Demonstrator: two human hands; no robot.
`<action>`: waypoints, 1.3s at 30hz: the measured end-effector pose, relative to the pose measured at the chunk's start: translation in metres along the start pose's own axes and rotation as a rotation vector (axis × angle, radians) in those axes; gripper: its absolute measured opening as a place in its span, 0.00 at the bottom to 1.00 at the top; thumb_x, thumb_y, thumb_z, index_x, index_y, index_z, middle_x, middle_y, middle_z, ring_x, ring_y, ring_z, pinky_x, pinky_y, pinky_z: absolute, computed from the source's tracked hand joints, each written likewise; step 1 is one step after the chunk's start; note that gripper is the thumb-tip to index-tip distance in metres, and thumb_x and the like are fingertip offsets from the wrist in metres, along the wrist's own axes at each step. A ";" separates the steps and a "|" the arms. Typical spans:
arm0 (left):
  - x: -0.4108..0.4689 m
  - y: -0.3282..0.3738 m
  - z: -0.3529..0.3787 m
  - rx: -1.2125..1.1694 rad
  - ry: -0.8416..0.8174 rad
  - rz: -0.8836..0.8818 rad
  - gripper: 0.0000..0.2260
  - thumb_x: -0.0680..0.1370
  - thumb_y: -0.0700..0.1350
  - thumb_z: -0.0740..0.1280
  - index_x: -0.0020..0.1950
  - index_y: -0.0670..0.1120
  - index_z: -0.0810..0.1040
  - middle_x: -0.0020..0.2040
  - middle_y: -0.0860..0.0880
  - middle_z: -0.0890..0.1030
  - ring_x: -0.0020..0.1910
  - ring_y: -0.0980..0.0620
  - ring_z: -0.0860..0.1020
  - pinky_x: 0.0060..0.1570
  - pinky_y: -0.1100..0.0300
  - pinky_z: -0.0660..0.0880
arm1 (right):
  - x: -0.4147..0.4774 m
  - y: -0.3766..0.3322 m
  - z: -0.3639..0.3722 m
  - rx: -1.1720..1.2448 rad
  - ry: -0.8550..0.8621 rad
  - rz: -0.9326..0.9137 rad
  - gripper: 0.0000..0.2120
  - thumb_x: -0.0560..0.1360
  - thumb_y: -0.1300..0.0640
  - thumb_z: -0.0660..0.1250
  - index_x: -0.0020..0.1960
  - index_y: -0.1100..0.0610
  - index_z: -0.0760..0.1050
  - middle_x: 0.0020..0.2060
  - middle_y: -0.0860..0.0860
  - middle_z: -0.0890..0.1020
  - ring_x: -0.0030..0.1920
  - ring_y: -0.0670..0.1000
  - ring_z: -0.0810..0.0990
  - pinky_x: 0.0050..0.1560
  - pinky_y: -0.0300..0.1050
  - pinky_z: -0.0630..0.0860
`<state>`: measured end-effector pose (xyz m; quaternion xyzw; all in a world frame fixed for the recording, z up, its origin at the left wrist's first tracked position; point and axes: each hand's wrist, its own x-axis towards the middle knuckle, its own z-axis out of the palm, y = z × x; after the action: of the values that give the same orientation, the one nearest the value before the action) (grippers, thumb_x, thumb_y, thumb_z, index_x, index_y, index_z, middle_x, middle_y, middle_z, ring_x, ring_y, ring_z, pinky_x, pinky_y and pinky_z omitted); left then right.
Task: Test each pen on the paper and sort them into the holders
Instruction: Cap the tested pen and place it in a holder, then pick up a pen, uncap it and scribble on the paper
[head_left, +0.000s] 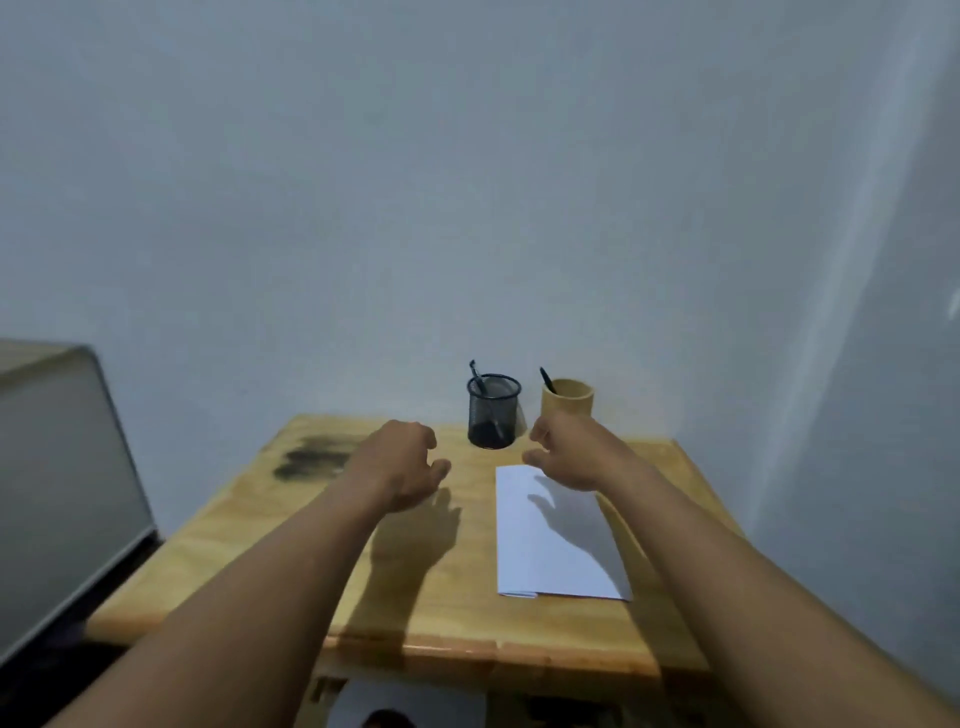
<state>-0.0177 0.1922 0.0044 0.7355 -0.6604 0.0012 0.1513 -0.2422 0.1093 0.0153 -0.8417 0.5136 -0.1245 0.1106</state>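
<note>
A black mesh holder (492, 411) stands at the back of the wooden table (249, 545) with a dark pen (477, 378) leaning in it. To its right a tan wooden holder (568, 400) holds another dark pen (547, 380). A white sheet of paper (550, 545) lies on the table's right half. My left hand (402, 462) hovers over the table left of the mesh holder, fingers loosely curled and holding nothing. My right hand (563, 452) hovers above the paper's far edge, in front of the tan holder, fingers apart and holding nothing.
A dark smudge (311, 460) marks the table's far left. A grey box-like object (57, 467) stands off the table to the left. A pale wall rises right behind the holders. The table's front edge (467, 649) is close to me.
</note>
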 end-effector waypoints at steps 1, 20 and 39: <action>-0.005 -0.011 -0.001 0.001 0.007 -0.033 0.22 0.78 0.57 0.64 0.66 0.45 0.77 0.64 0.46 0.80 0.63 0.45 0.77 0.59 0.52 0.75 | 0.008 -0.013 0.006 -0.015 -0.016 -0.030 0.19 0.78 0.47 0.67 0.65 0.55 0.76 0.60 0.53 0.80 0.59 0.56 0.78 0.54 0.48 0.74; -0.049 -0.104 0.033 0.099 0.143 -0.233 0.18 0.75 0.60 0.64 0.59 0.53 0.81 0.60 0.51 0.81 0.60 0.46 0.75 0.53 0.50 0.75 | 0.078 -0.141 0.130 0.021 -0.120 -0.466 0.19 0.81 0.61 0.58 0.67 0.48 0.77 0.62 0.54 0.81 0.59 0.58 0.80 0.56 0.52 0.78; -0.036 -0.071 0.042 0.325 0.199 -0.213 0.11 0.80 0.52 0.61 0.54 0.54 0.82 0.51 0.54 0.83 0.62 0.47 0.72 0.60 0.47 0.61 | 0.073 -0.094 0.123 0.050 -0.063 -0.496 0.07 0.82 0.56 0.61 0.57 0.52 0.75 0.50 0.52 0.81 0.48 0.56 0.76 0.46 0.53 0.76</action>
<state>0.0389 0.2239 -0.0583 0.8120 -0.5520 0.1643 0.0942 -0.0919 0.0930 -0.0642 -0.9424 0.2845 -0.1340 0.1136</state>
